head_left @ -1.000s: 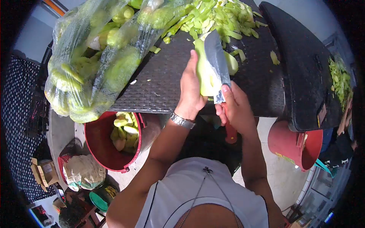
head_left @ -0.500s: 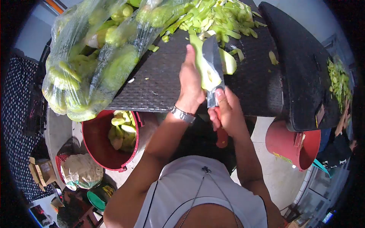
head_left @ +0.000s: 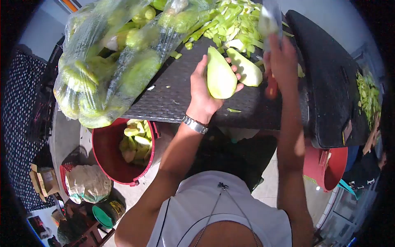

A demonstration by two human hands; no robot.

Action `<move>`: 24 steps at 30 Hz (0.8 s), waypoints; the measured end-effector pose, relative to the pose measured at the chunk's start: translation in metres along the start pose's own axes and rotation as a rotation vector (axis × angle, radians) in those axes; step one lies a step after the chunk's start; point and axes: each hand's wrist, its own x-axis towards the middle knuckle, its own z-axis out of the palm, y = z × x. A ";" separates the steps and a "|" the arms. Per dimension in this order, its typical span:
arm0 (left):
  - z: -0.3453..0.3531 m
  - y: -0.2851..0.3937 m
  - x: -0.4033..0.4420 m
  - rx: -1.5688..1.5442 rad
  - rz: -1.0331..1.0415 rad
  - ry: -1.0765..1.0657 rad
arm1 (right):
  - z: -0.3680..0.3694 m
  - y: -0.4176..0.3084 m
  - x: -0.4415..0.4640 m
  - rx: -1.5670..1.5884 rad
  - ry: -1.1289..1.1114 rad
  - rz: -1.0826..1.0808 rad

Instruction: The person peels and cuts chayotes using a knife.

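My left hand is closed around a peeled, pale green chayote half, its rounded side up, above the dark woven tabletop. Another pale peeled chayote piece lies just right of those fingers. Off to the right, my right hand grips a knife by its red-brown handle. The blade points away from me, over the right edge of the peelings, and is blurred by motion. A heap of green peelings covers the far part of the table.
A clear plastic bag full of chayotes lies at the table's left. Below it stands a red bucket with peeled pieces inside. Another red bucket is at the right, beside a black table. A stuffed sack sits lower left.
The knife has left the chayote and swung up and right with my right hand. My left hand has turned the chayote half, so its rounded side now faces up.
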 end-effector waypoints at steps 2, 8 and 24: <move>0.001 -0.001 -0.002 0.016 0.010 -0.017 | 0.004 0.037 0.057 -0.853 0.313 -0.611; 0.001 0.004 0.000 0.092 0.073 0.029 | -0.007 0.029 0.046 -0.852 0.211 -0.344; 0.021 -0.007 0.005 0.259 0.279 0.246 | -0.019 0.013 -0.147 0.120 -0.479 0.403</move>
